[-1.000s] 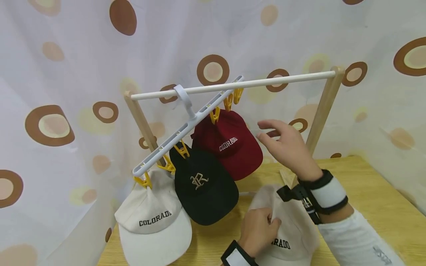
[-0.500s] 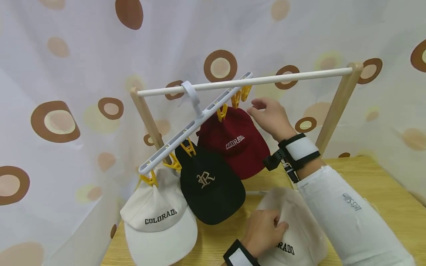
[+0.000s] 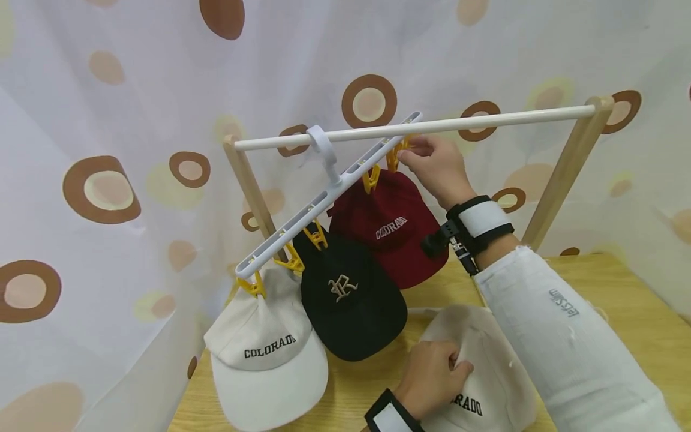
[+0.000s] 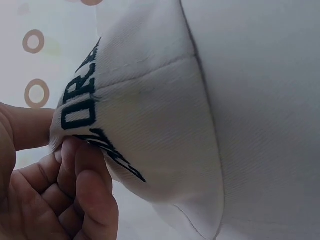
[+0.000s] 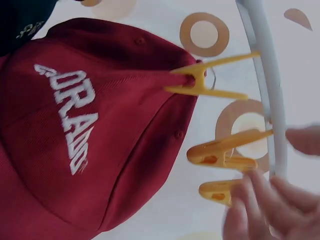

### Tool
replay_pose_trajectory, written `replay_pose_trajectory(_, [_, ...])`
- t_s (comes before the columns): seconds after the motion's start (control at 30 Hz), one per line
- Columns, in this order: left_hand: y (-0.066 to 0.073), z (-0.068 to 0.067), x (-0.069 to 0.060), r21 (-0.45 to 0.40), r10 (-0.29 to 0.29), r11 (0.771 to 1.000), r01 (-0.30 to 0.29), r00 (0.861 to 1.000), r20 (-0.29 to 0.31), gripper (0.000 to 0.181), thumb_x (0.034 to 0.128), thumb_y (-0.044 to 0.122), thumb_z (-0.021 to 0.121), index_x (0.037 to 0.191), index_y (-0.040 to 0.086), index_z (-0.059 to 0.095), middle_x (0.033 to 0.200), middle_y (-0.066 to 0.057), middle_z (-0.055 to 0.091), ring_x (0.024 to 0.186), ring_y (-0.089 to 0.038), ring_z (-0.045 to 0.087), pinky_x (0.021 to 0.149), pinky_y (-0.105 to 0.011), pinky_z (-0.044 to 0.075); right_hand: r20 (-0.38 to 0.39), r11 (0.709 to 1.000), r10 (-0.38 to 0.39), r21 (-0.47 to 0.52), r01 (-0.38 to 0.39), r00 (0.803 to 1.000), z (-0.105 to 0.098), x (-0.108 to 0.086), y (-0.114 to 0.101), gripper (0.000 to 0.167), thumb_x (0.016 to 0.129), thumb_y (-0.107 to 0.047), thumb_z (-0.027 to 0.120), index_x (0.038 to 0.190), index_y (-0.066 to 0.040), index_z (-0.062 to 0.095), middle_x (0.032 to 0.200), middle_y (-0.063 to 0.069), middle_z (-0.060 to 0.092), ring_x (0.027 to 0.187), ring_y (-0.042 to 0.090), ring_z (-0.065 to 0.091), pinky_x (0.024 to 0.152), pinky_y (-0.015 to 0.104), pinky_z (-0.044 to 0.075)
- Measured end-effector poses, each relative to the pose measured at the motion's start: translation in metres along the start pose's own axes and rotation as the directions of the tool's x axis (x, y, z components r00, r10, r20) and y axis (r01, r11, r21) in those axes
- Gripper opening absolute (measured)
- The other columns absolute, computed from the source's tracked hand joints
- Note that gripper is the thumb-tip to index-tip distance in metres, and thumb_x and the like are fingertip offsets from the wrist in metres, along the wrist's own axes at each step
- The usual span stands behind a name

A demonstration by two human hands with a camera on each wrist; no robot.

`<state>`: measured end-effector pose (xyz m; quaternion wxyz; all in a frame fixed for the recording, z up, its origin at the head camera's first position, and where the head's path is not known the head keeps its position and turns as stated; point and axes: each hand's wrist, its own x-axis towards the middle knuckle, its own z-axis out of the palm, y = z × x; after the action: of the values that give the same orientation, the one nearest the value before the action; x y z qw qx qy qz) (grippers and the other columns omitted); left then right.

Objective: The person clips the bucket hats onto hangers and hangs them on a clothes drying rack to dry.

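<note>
My left hand [image 3: 432, 378] pinches the crown of a cream cap [image 3: 483, 360] lettered COLORADO, low at the right; the left wrist view shows the cap's front [image 4: 145, 120] bunched between thumb and fingers. My right hand [image 3: 439, 168] is raised to the far end of a pale clip hanger [image 3: 335, 189]. In the right wrist view its fingers are at a yellow clip [image 5: 220, 150] holding no cap, and the thumb is apart from them across the hanger bar. A clip beside it grips a dark red cap [image 3: 391, 234].
A black cap [image 3: 351, 300] and another cream cap [image 3: 270, 360] hang from the hanger's lower end, which tilts down. The hanger hooks over a white rod [image 3: 464, 123] between wooden posts [image 3: 567, 174]. Below is a wooden tabletop [image 3: 610, 294]; a spotted curtain surrounds it.
My right hand has moved up and left from beside the red cap to the clips at the hanger's far end. My left hand keeps its pinch on the cream cap. The head view has shifted slightly.
</note>
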<state>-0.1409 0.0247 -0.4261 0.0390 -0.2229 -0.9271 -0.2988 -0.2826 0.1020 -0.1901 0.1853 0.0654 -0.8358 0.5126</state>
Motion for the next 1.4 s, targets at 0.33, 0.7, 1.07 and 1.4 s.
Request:
replay_pose_trajectory(0.33, [0.005, 0.001, -0.004, 0.052, 0.012, 0.999, -0.011, 1.0, -0.019, 0.045, 0.0866, 0.035, 0.071, 0.055, 0.018, 0.044, 0.047, 0.014, 0.03, 0.044, 0.002, 0.029, 0.042, -0.019, 0.019, -0.03, 0.994, 0.1, 0.046, -0.098, 0.995, -0.006, 0.016, 0.017, 0.065, 0.095, -0.031, 0.061, 0.147, 0.0, 0.037, 0.145, 0.024, 0.047, 0.122, 0.032, 0.052, 0.102, 0.045, 0.049])
replay_pose_trajectory(0.7, [0.01, 0.003, -0.011, 0.074, 0.036, 0.997, -0.033, 0.999, -0.038, 0.046, 0.0865, 0.036, 0.07, 0.055, 0.018, 0.042, 0.047, 0.014, 0.029, 0.043, 0.003, 0.028, 0.04, -0.019, 0.018, 0.001, 0.985, 0.141, 0.101, -0.141, 0.99, -0.008, 0.024, 0.018, 0.055, 0.096, -0.03, 0.062, 0.143, -0.006, 0.047, 0.124, 0.013, 0.061, 0.079, 0.009, 0.055, 0.061, 0.016, 0.045])
replay_pose_trajectory(1.07, [0.021, 0.002, -0.015, 0.001, -0.002, 1.0, 0.002, 1.0, 0.024, 0.046, 0.0891, 0.036, 0.068, 0.055, 0.018, 0.042, 0.047, 0.013, 0.028, 0.043, 0.001, 0.031, 0.042, -0.02, 0.021, -0.061, 0.984, 0.115, 0.146, -0.105, 0.992, -0.012, 0.031, 0.021, 0.041, 0.092, -0.032, 0.068, 0.124, -0.008, 0.059, 0.087, -0.009, 0.057, 0.073, 0.007, 0.053, 0.062, 0.018, 0.043])
replay_pose_trajectory(1.4, [0.041, 0.0, -0.011, -0.039, 0.056, 0.998, -0.054, 0.997, 0.045, 0.046, 0.0889, 0.031, 0.067, 0.053, 0.018, 0.042, 0.045, 0.013, 0.029, 0.04, 0.002, 0.026, 0.039, -0.019, 0.02, -0.141, 0.996, 0.087, -0.023, -0.091, 0.986, -0.022, 0.02, 0.025, 0.049, 0.093, -0.036, 0.065, 0.13, -0.005, 0.058, 0.113, 0.011, 0.066, 0.088, 0.009, 0.059, 0.066, 0.019, 0.044])
